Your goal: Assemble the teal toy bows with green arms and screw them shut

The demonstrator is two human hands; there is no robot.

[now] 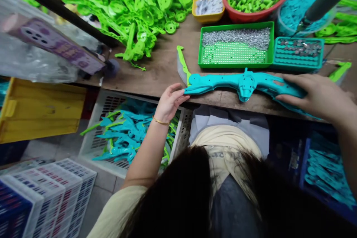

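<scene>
A turquoise plastic toy bow (pixel 220 81) lies lengthwise along the front edge of the workbench, with a raised hub at its middle. At its left end sticks up a green arm (pixel 183 63) with a translucent piece beside it. Another green arm (pixel 340 71) shows past the right end, partly behind my hand. My left hand (pixel 170 102) has its fingertips at the bow's left tip, thumb and fingers closed about it. Over the right limb lies my right hand (pixel 315 95), fingers on top and thumb at the near side, gripping it.
Behind the bow stand a green tray (pixel 200 50) of small metal parts, a teal tray (pixel 320 54), a yellow bowl (pixel 208 16) and a red bowl (pixel 227 2). Green parts (pixel 145 7) pile up at back left. Below left is a white crate (pixel 97 119); dark poles (pixel 69 11) cross overhead.
</scene>
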